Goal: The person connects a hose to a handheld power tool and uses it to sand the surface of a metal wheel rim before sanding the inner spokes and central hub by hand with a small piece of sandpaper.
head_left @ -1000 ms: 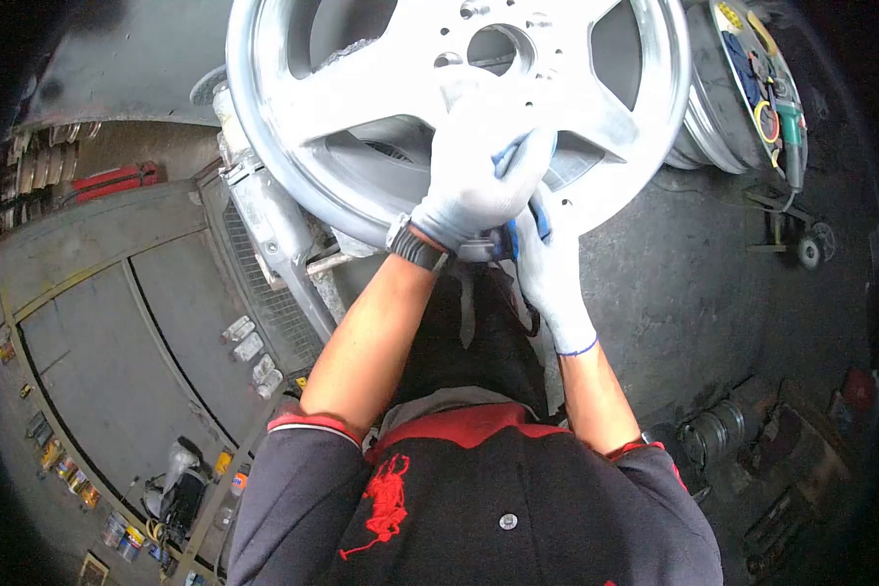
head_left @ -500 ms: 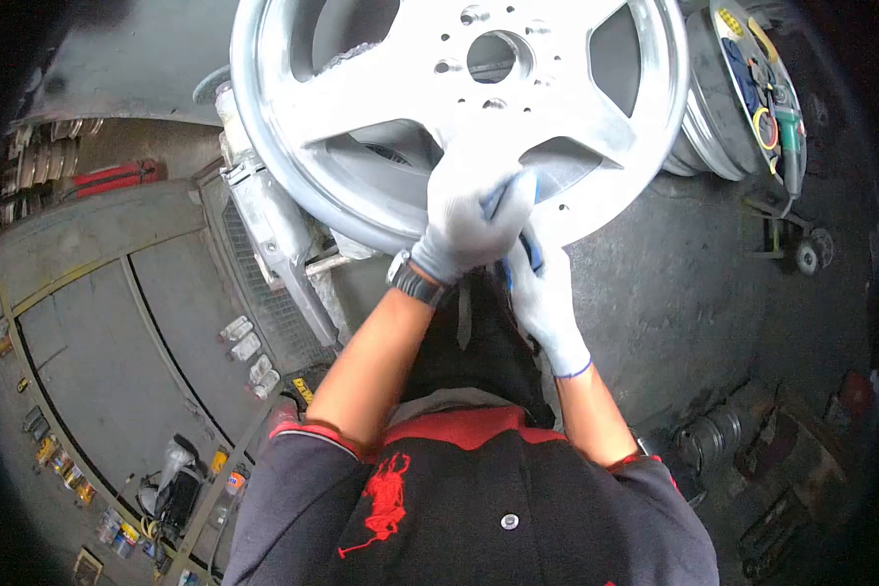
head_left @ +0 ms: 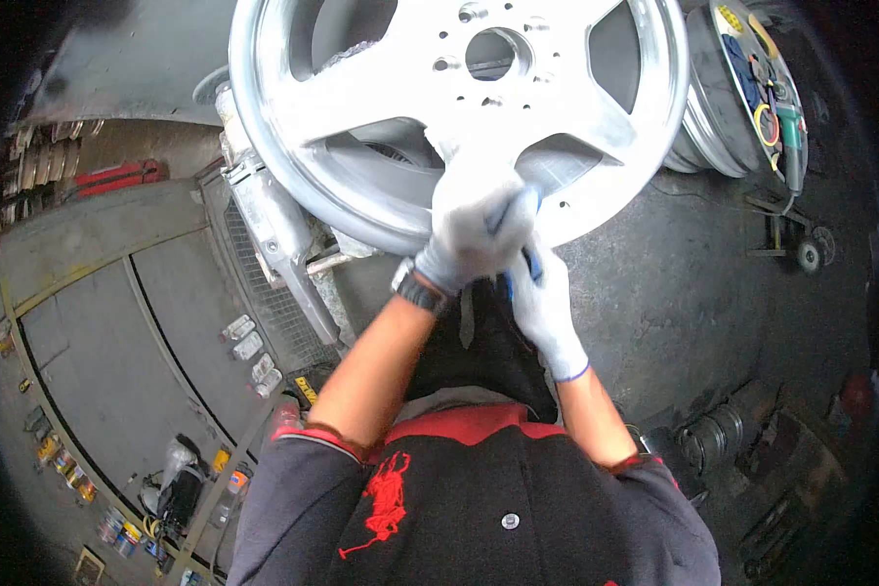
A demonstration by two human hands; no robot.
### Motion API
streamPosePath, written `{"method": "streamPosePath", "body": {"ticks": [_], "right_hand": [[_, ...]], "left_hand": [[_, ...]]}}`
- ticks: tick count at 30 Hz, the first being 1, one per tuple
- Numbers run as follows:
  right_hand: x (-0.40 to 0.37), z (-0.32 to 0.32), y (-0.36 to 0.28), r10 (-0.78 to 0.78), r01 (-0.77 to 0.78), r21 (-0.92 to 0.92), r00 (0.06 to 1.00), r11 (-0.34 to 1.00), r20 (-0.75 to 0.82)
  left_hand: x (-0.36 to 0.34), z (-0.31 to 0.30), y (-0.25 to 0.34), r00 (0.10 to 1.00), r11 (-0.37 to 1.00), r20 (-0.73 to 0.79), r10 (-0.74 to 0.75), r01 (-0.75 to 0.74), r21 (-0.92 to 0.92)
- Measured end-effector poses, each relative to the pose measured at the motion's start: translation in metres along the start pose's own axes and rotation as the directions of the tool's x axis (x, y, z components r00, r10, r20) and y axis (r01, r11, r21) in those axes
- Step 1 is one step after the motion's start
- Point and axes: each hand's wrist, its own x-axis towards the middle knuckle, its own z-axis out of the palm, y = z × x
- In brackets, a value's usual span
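A bright silver alloy wheel [head_left: 361, 98] with broad spokes fills the top middle. My left hand [head_left: 481, 230], in a white and blue work glove, lies over its lower spoke near the rim edge. The fingers are curled and partly blurred, and what they press or hold is hidden. Just below and to the right is my right hand [head_left: 547, 308], gloved alike, by the wheel's bottom edge. Its thumb and fingers are bent together, partly behind my left hand, and their contents cannot be made out. A dark watch [head_left: 418, 285] circles my left wrist.
Left of the wheel stands a grey metal machine part [head_left: 273, 220]. Another wheel [head_left: 713, 132] at the right bears a tray with a green angle grinder [head_left: 792, 146]. Several small bottles [head_left: 63, 469] line the lower left floor. More rims [head_left: 713, 435] lie at the lower right.
My left hand has slid slightly down toward the wheel's lower edge. My right hand has hardly moved, and the wheel stays in nearly the same place.
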Motion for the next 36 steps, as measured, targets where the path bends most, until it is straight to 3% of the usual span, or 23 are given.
{"method": "streamPosePath", "body": {"ticks": [1, 4, 7, 8, 9, 11, 14, 16, 17, 18, 23, 25, 26, 27, 29, 30, 32, 36], "right_hand": [[-0.011, 0.001, 0.001, 0.087, -0.087, 0.080, 0.996, 0.993, 0.009], [-0.022, 0.003, 0.001, 0.079, -0.076, 0.144, 0.997, 0.987, -0.013], [-0.005, 0.000, -0.006, 0.046, -0.043, 0.043, 0.997, 0.998, -0.060], [0.005, -0.006, -0.016, 0.194, -0.195, 0.071, 0.981, 0.978, 0.021], [0.013, -0.006, -0.021, 0.198, -0.199, 0.072, 0.980, 0.977, 0.020], [0.028, -0.004, -0.026, 0.076, -0.065, 0.143, 0.995, 0.988, -0.071], [0.022, -0.004, -0.019, 0.097, -0.092, 0.082, 0.994, 0.992, -0.054], [0.005, -0.002, -0.019, 0.123, -0.121, 0.053, 0.992, 0.991, -0.040], [-0.006, 0.003, -0.014, 0.124, -0.113, 0.141, 0.990, 0.984, -0.067], [-0.009, 0.006, -0.015, 0.128, -0.103, 0.226, 0.987, 0.969, -0.096], [0.020, -0.003, -0.020, 0.119, -0.112, 0.126, 0.992, 0.986, -0.047], [0.034, -0.001, -0.027, -0.090, 0.100, 0.076, 0.988, 0.992, -0.126], [0.033, 0.002, -0.032, 0.041, -0.016, 0.190, 0.992, 0.982, -0.123], [0.031, 0.004, -0.027, 0.038, -0.013, 0.191, 0.991, 0.982, -0.129], [0.026, 0.012, -0.010, -0.120, 0.149, 0.196, 0.981, 0.969, -0.156], [0.015, 0.006, -0.020, 0.001, 0.017, 0.193, 0.996, 0.981, -0.091], [0.013, 0.007, -0.024, -0.006, 0.025, 0.175, 0.994, 0.984, -0.106], [0.032, 0.004, -0.020, -0.031, 0.045, 0.222, 0.997, 0.974, -0.066]], "left_hand": [[-0.010, 0.000, 0.005, 1.000, 0.999, 0.014, -0.021, 0.021, -0.041], [-0.019, -0.003, 0.008, 0.996, 0.997, 0.087, -0.031, 0.037, -0.074], [0.002, -0.002, 0.005, 0.995, 1.000, 0.095, -0.008, 0.010, -0.021], [0.011, 0.000, 0.001, 0.997, 0.998, 0.073, 0.040, -0.044, 0.043], [0.022, 0.001, 0.003, 0.996, 1.000, 0.088, -0.015, 0.013, 0.020], [0.038, 0.011, -0.003, 0.999, 0.998, -0.015, -0.030, 0.029, -0.059], [0.032, 0.013, -0.004, 0.999, 0.999, -0.048, -0.006, 0.003, -0.054], [0.014, 0.008, -0.001, 1.000, 1.000, -0.010, 0.015, -0.015, -0.015], [0.005, 0.006, 0.000, 0.999, 0.999, 0.029, 0.033, -0.034, 0.026], [0.002, 0.007, 0.005, 0.999, 0.998, 0.037, -0.015, 0.018, -0.065], [0.028, 0.007, -0.002, 0.999, 1.000, 0.049, -0.014, 0.014, 0.000], [0.044, 0.013, -0.006, 1.000, 0.998, -0.008, -0.018, 0.017, -0.068], [0.044, 0.013, -0.004, 1.000, 0.997, -0.005, -0.014, 0.014, -0.070], [0.043, 0.011, -0.003, 0.999, 0.996, 0.019, -0.043, 0.045, -0.078], [0.036, 0.005, -0.002, 0.997, 0.994, 0.043, -0.070, 0.073, -0.084], [0.031, -0.001, 0.000, 0.994, 0.999, 0.096, -0.047, 0.049, -0.015], [0.025, -0.002, -0.004, 0.991, 0.997, 0.136, -0.001, -0.009, 0.072], [0.043, 0.005, -0.006, 0.996, 0.999, 0.089, -0.002, -0.001, 0.039]]}}
